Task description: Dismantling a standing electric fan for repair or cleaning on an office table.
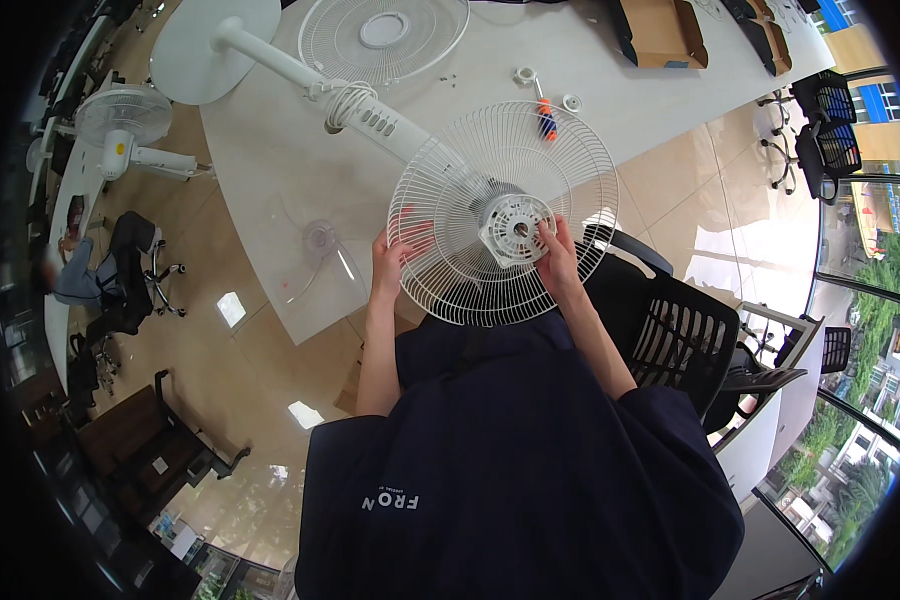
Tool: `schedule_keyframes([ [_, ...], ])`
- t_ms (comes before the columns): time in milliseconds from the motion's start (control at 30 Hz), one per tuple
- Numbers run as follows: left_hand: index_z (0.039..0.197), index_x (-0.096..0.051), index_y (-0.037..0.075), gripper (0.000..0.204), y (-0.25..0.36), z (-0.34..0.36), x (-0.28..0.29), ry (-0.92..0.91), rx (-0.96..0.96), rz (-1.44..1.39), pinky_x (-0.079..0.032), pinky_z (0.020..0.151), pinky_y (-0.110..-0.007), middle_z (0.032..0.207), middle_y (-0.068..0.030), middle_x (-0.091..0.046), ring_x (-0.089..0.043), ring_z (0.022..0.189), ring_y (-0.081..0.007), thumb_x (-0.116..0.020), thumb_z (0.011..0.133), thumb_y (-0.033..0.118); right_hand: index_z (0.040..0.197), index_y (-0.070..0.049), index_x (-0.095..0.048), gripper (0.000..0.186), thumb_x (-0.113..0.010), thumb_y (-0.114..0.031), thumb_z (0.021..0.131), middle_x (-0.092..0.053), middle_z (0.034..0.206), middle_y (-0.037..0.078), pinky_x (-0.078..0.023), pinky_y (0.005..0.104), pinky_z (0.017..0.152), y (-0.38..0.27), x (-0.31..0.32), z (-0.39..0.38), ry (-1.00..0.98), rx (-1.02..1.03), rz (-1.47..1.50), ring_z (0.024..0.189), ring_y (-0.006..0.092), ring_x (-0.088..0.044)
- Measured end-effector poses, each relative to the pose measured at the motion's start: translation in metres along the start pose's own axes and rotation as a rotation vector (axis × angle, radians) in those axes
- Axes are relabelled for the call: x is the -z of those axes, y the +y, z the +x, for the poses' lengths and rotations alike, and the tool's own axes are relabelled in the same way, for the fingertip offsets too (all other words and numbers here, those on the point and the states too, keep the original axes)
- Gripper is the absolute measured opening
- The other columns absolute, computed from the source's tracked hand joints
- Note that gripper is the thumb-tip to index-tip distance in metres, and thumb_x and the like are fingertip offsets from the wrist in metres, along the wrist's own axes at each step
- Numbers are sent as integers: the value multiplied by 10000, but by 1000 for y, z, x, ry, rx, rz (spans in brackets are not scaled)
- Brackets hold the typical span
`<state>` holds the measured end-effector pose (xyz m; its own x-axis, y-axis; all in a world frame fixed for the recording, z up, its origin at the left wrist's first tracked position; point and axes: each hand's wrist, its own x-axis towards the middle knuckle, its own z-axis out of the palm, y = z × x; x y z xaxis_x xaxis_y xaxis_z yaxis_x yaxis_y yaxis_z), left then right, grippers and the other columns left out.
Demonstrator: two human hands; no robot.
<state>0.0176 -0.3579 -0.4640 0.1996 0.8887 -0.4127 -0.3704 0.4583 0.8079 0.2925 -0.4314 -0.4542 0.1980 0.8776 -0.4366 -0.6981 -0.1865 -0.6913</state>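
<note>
A white wire fan grille (440, 270) is in front of me, around the round motor housing (519, 229) at the head of a white stand fan. The fan's pole (280, 62) lies across the table, with a coiled cord (352, 104) around it. My left hand (391, 262) grips the grille's left rim, fingers partly behind the wires. My right hand (559, 258) is closed at the right side of the hub, its thumb on the housing's edge. A clear fan blade (320, 238) lies on the table to the left.
Another round grille (384, 70) lies at the table's far side. An orange-and-blue screwdriver (547, 122) and a small white ring (571, 102) sit beyond the grille. Open cardboard boxes (660, 35) stand far right. A black chair (670, 320) is close on my right.
</note>
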Motion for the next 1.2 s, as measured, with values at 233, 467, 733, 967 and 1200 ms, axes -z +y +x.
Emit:
schedule_keyframes([
  [233, 1236, -495, -87, 508, -1, 0, 0, 3, -18, 24, -568, 855, -396, 1105, -208, -625, -659, 953, -306, -412, 735, -60, 1120, -101, -420, 146, -475, -130, 988, -617, 1048, 82, -557, 325, 776, 10, 0, -1, -22, 40, 50, 954, 162, -632],
  [467, 1229, -497, -90, 506, 3, -2, -4, -15, -15, 5, -572, 840, -400, 1092, -207, -630, -661, 951, -310, -417, 730, -58, 1125, -43, -449, 229, -568, -114, 942, -626, 1031, 74, -526, 278, 795, 2, -7, 3, -38, 157, -300, 932, 123, -611],
  [733, 1268, -501, -57, 574, 1, -1, 0, -29, 22, -4, -572, 837, -371, 1128, -177, -620, -641, 986, -258, -396, 704, -79, 1082, -36, -508, 170, -561, -127, 949, -646, 928, 57, -556, 241, 661, 1, -3, 19, 12, 82, -44, 776, 107, -643],
  [967, 1246, -497, -77, 532, 0, 0, -2, -26, -3, -2, -573, 835, -388, 1102, -194, -628, -652, 962, -286, -405, 723, -66, 1081, -34, -524, 179, -566, -147, 949, -646, 929, 54, -552, 239, 684, -2, -1, 18, -34, 45, -37, 790, 94, -641],
  [1200, 1219, -524, -90, 516, 1, 5, -4, -38, 25, -11, -570, 840, -385, 1102, -190, -634, -653, 967, -272, -406, 717, -66, 1127, -49, -547, 231, -500, -210, 968, -650, 958, 51, -569, 320, 741, -39, 31, -3, 102, 122, 99, 847, 169, -660],
])
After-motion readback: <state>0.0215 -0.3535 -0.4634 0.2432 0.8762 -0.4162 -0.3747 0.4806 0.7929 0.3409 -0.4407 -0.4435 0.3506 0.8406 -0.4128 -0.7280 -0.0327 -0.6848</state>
